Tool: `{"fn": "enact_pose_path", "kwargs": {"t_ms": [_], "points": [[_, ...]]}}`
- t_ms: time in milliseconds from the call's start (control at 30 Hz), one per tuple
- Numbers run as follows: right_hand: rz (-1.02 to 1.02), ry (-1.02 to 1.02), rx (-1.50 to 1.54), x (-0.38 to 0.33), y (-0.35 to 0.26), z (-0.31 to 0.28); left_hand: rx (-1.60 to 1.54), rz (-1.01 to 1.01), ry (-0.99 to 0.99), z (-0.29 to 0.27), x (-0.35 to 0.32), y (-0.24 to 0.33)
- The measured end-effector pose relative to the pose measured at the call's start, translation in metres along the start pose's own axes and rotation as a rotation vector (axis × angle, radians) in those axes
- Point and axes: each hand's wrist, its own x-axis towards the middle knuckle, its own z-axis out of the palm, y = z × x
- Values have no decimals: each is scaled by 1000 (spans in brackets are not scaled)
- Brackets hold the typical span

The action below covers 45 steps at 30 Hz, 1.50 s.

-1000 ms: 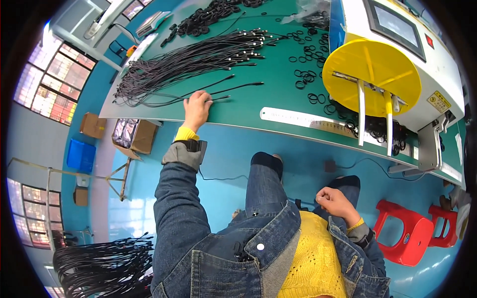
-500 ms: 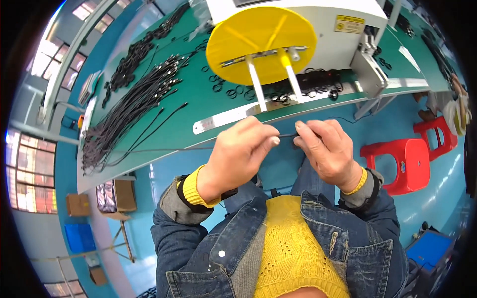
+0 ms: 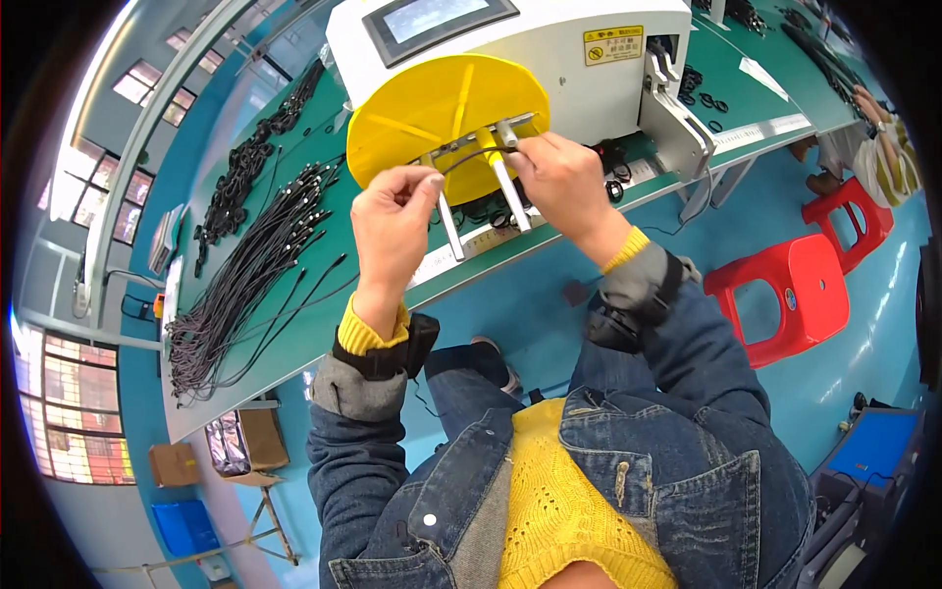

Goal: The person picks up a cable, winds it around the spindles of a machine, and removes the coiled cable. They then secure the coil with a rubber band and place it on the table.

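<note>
A short span of black cable is held btwn both hands at approx. 12 o'clock, in front of the yellow slotted disc & close to its two pale prongs. L hand, at 11 o'clock, is curled w/ thumb & index nearly closed on the cable; R hand, at 1 o'clock, is likewise curled, the cable pinched at its fingertips. Whether the prongs are touched can't be told.

Risk, as judged: cable could be snagged on a prong or lost from a pinch if tension is let go slack or uneven; fingers might be caught if the disc were turned w/ hands this near. If the tail is joined to the cable bundle at 9–10 o'clock, neighbours might be dragged along.

Long axis of the span: approx. 8 to 2 o'clock, slightly bowed, R side higher. Plug isn't seen, so its pointing can't be told.
</note>
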Motion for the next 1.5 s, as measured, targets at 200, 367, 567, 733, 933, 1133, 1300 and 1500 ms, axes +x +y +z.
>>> {"fn": "enact_pose_path", "kwargs": {"t_ms": [200, 367, 567, 733, 933, 1133, 1300, 1500], "points": [[126, -35, 10, -15, 10, 3, -191, -34, 27, 5, 9, -12], [224, -162, 120, -77, 10, -25, -142, 3, 100, 3, -2, -17], [416, -397, 164, -140, 15, -54, 113, 215, 211, -6, -15, -32], [494, -493, 238, -149, 9, -54, 419, 439, 252, -10, -21, -14], [492, -557, 295, -148, 9, -47, 386, 388, 227, -2, -41, -7], [463, -611, 294, -149, 8, -44, 260, 375, 274, 10, -48, -12], [460, -638, 301, -150, 6, -42, 207, 248, 207, 13, -59, -16], [438, -642, 305, -136, 5, -44, 306, 454, 207, 22, -48, 2]]}}
